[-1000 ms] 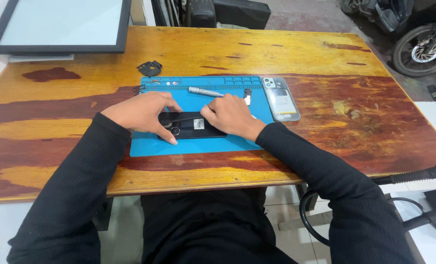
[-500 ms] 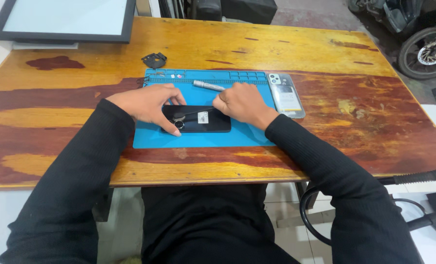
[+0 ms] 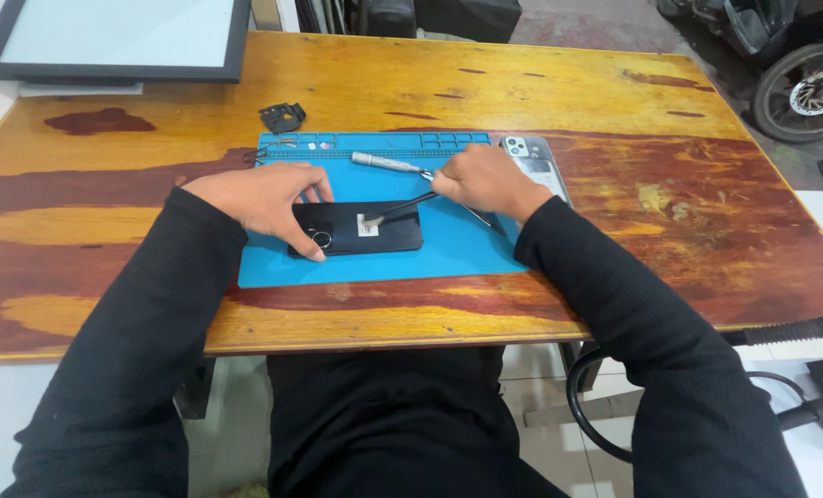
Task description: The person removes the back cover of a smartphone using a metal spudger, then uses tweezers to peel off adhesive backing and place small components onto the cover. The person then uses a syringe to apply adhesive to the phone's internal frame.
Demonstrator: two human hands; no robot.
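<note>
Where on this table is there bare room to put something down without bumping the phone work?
The bare wood right of the clear phone case is free to the table's edge. So is the far strip beyond the blue mat. Left of the mat is open too. The mat is crowded: left hand on the black phone, right hand holding tweezers, and a screwdriver.

Phone (image 3: 356, 229): we see it black, flat, back up, lengthwise on the blue mat (image 3: 448, 249).
Tweezers (image 3: 400, 208): dark, slanted, tip on the phone's white sticker.
</note>
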